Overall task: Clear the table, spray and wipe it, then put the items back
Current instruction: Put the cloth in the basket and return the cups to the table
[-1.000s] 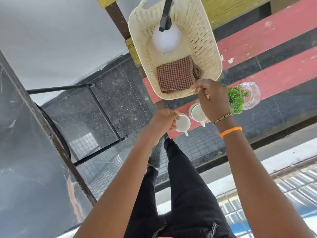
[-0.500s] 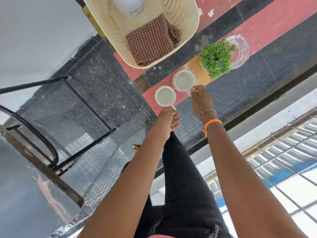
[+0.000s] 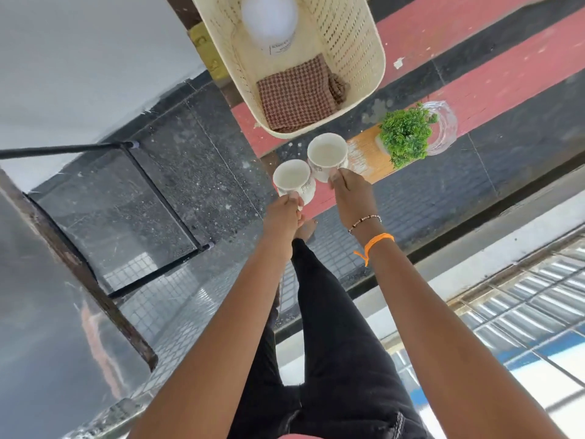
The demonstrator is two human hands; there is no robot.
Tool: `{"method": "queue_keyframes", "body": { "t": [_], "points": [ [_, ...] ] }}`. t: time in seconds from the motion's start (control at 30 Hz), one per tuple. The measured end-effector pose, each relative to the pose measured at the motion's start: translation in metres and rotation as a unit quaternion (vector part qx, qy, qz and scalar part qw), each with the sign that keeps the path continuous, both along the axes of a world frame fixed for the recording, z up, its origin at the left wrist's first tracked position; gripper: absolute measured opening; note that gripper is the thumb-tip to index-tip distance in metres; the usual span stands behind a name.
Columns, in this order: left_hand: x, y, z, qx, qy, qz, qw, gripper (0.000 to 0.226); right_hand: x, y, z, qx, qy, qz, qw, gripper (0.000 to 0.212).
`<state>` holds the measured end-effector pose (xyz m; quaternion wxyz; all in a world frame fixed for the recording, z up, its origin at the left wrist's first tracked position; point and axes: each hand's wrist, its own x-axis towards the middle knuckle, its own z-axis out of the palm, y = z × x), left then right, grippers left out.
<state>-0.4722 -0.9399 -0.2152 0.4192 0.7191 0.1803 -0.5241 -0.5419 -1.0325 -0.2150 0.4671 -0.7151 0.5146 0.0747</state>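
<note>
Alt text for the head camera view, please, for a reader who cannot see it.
Each hand holds a white cup: the left hand grips the left cup, the right hand the right cup. Beyond them a cream basket holds a checked cloth and a white spray bottle, beside a small green plant.

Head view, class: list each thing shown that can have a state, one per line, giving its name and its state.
Left cup: empty, gripped by the left hand.
Right cup: empty, gripped by the right hand.
Checked cloth: folded, lying in the basket.
Spray bottle: in the basket, blurred.
Small green plant: on the bench, untouched.
Clear glass: behind the plant; contents unclear.
</note>
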Motion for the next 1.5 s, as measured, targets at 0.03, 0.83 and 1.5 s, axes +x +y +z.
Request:
{"method": "queue_keyframes", "body": {
  "t": [0.03,0.83,1.5],
  "points": [
    [0.005,0.006,0.009,-0.008,-0.015,0.005,1.0,0.036,0.006,0.007,0.01,-0.006,-0.011,0.003,1.0,0.027],
    [0.044,0.369,0.243,-0.092,-0.367,0.291,0.879,0.035,0.12,0.343,0.228,0.009,-0.302,0.256,0.918,0.041],
    [0.125,0.663,0.256,-0.029,-0.469,0.396,0.789,0.034,0.237,0.638,0.244,0.094,-0.346,0.352,0.865,0.034]
  ]
}}
